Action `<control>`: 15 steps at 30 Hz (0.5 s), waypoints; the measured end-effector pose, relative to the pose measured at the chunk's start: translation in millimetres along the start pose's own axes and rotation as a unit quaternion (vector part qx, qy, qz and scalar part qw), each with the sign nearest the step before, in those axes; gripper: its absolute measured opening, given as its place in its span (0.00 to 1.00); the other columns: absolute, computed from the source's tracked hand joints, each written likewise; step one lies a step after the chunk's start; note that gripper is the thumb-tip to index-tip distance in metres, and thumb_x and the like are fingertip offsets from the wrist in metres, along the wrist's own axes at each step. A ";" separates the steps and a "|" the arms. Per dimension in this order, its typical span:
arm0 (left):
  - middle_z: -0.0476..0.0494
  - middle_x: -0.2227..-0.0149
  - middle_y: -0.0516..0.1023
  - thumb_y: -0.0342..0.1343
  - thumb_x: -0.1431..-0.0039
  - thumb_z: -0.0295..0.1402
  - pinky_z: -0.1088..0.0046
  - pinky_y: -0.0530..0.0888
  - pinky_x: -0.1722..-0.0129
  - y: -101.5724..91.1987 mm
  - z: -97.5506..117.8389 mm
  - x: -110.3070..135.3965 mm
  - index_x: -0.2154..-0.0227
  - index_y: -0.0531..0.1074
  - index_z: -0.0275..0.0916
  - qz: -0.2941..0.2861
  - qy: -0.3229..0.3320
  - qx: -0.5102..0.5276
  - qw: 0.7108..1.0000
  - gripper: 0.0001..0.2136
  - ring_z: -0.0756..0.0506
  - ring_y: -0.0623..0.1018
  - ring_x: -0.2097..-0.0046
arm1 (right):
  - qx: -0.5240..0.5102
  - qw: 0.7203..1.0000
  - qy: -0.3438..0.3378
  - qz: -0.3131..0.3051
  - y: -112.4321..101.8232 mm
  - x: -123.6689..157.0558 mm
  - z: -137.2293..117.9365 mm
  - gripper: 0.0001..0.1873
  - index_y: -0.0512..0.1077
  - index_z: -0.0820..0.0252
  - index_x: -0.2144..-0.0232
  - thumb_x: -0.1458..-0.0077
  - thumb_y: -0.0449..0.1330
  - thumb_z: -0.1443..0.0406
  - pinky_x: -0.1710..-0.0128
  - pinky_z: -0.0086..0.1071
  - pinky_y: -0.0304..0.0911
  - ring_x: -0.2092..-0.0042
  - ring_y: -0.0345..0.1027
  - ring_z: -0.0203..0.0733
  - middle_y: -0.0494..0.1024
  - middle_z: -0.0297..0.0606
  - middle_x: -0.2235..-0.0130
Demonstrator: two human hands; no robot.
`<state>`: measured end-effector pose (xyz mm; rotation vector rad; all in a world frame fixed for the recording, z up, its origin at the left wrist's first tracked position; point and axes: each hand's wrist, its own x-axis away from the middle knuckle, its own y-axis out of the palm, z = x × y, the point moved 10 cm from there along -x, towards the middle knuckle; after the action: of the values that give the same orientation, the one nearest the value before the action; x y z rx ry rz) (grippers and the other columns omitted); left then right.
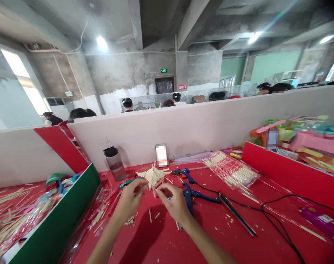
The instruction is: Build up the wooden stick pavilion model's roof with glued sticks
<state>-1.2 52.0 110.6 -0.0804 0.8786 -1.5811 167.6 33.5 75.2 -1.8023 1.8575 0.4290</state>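
Observation:
A small model pavilion (153, 175) built of thin pale wooden sticks stands on the red table, with a peaked roof and short legs. Beside its left edge, my left hand (134, 191) has curled fingers, thumb and index tips drawn together; whatever is between them is too small to make out. Thumb and index of my right hand (173, 200) close on the pavilion's front right leg. A blue glue gun (185, 174) lies behind my right hand. Blue-handled cutters (198, 194) rest to the right of it. Loose stick pieces (150, 216) lie in front of the model.
A dark-lidded bottle (114, 165) and a propped phone (162, 156) stand before the white partition (183, 128). Bagged sticks (230, 168) lie back right. Black cable (282, 220) crosses the right side, near a long dark-edged tool (237, 214). Green (62, 216) and red (293, 168) dividers flank the workspace.

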 end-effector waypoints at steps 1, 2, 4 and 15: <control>0.43 0.64 0.80 0.53 0.37 0.41 0.71 0.72 0.66 1.2 -8.3 -7.2 0.60 0.75 0.40 -0.018 -0.027 0.018 0.999 0.11 0.44 0.78 0.66 | -0.028 0.999 0.025 0.007 2.2 -2.7 10.0 0.07 0.77 0.57 0.67 0.39 0.61 0.62 0.65 0.30 0.67 0.66 0.74 0.41 0.80 0.37 0.68; 0.44 0.66 0.79 0.55 0.38 0.42 0.71 0.72 0.67 4.9 -14.0 -13.7 0.62 0.74 0.39 -0.043 -0.044 0.035 0.997 0.11 0.44 0.77 0.67 | -0.061 0.997 0.052 0.012 5.6 -4.8 20.3 0.08 0.76 0.58 0.68 0.40 0.62 0.61 0.66 0.30 0.67 0.67 0.73 0.41 0.79 0.37 0.69; 0.48 0.72 0.76 0.57 0.40 0.44 0.72 0.71 0.69 12.0 -21.0 -24.1 0.67 0.71 0.39 -0.081 -0.059 0.055 0.993 0.12 0.45 0.75 0.70 | -0.123 0.987 0.097 0.021 13.8 -7.2 38.0 0.09 0.76 0.58 0.70 0.42 0.63 0.59 0.69 0.30 0.67 0.69 0.72 0.41 0.78 0.36 0.72; 0.54 0.76 0.72 0.60 0.43 0.50 0.76 0.65 0.74 43.2 -48.5 -34.0 0.70 0.62 0.40 -0.155 -0.112 0.147 0.971 0.19 0.51 0.70 0.74 | -0.202 0.962 0.171 0.061 29.3 -9.6 65.0 0.10 0.75 0.60 0.72 0.49 0.67 0.59 0.71 0.29 0.66 0.74 0.72 0.40 0.77 0.34 0.75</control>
<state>17.1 107.5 66.1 -0.1890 0.4629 -1.9346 147.5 79.6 23.7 -2.1432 2.2555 0.6094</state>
